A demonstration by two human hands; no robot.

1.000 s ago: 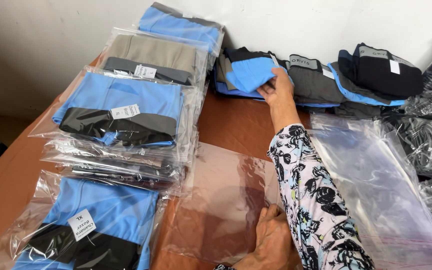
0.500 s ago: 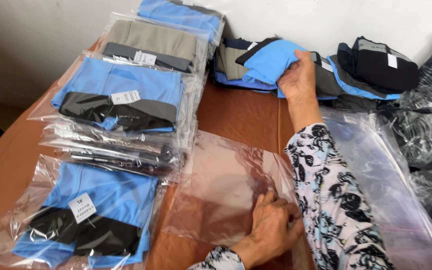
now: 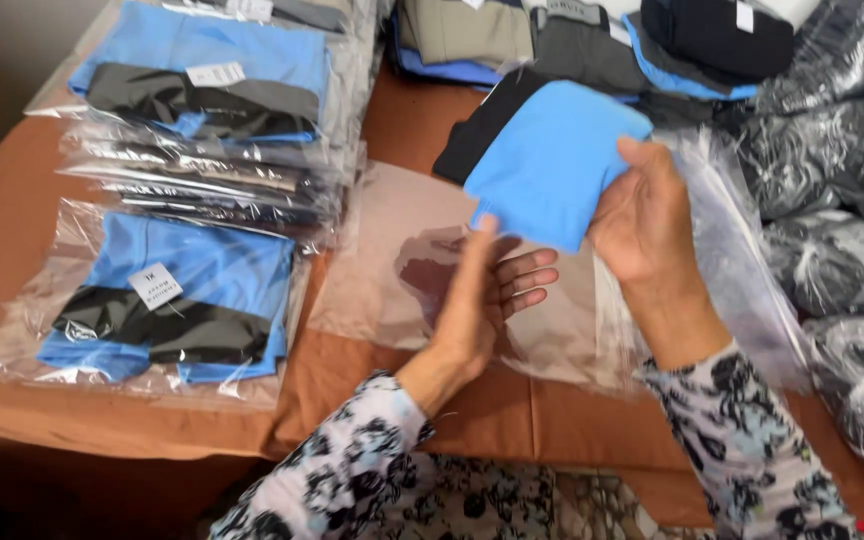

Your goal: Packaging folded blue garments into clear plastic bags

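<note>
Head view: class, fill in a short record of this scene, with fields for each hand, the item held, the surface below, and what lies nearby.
Right hand: grips the folded blue garment at its right edge.
Left hand: open, fingertips touching the garment's lower edge.
Below: empty clear plastic bag flat on the brown table.
Left side: bagged blue and black garments.
Far edge: unbagged folded garments.

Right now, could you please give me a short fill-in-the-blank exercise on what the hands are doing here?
1. The right hand grips a folded garment coloured ____.
2. The left hand touches the garment's lower ____.
3. Under both hands lies an empty clear plastic ____ on the table.

Missing words: blue; edge; bag
</note>
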